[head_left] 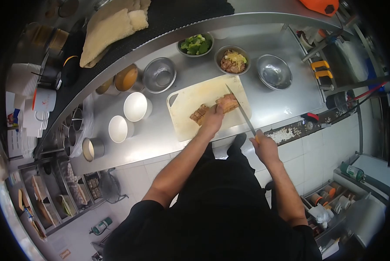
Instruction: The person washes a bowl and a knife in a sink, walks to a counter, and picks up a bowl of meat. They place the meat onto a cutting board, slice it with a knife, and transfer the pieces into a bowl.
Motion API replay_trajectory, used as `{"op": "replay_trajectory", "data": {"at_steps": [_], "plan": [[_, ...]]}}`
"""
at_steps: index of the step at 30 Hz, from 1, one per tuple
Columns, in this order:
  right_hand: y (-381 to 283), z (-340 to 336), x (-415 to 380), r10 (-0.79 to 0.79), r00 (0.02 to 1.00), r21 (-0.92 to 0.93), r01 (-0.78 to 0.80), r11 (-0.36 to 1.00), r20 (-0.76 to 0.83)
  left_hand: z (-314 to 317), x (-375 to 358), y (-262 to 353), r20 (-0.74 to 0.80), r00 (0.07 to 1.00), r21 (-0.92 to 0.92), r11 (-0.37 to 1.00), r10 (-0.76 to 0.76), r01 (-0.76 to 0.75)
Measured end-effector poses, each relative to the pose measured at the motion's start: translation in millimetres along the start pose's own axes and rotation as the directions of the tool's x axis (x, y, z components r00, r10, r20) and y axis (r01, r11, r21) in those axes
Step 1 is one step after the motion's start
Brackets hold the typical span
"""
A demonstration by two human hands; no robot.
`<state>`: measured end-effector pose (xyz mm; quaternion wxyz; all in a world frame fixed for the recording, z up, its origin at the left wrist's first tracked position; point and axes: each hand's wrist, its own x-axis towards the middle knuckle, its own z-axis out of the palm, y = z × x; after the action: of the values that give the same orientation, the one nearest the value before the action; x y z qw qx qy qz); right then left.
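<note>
On a pale cutting board (184, 117) lies browned meat (226, 103), with sliced pieces (198, 115) to its left. My left hand (212, 119) rests on the meat between these two parts, its fingers bent down and pressed onto it. My right hand (265, 146) is closed round the orange handle of a long knife (246, 117). The blade slants up and left across the board, beside the right end of the meat. Behind the board stand a bowl of green vegetables (196, 45) and a bowl of meat with yellow shreds (232, 60).
Metal bowls stand at the board's back left (159, 75) and right (274, 72). Two white tubs (137, 107) (120, 129) and a metal cup (93, 149) are at the left. A raised shelf (229, 21) with a folded cloth (112, 32) crosses behind the counter.
</note>
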<state>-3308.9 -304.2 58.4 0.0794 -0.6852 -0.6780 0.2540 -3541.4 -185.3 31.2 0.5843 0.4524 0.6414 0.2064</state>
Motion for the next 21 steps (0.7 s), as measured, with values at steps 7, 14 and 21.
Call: {"op": "replay_trajectory", "data": {"at_steps": [7, 14, 21], "plan": [[-47.3, -10.7, 13.1, -0.103, 0.990, 0.002, 0.103, 0.995, 0.099, -48.8, -40.9, -12.3, -0.140, 0.989, -0.227, 0.970, 0.056, -0.087], [-51.9, 23.4, 19.8, -0.216, 0.976, 0.024, 0.215, 0.976, 0.040, -66.5, -51.8, -41.0, -0.187, 0.981, -0.179, 0.984, -0.045, 0.011], [-52.8, 21.9, 19.5, -0.118, 0.992, -0.058, 0.116, 0.991, -0.034, -60.6, -50.2, -46.9, -0.239, 0.966, -0.261, 0.965, -0.101, 0.037]]}}
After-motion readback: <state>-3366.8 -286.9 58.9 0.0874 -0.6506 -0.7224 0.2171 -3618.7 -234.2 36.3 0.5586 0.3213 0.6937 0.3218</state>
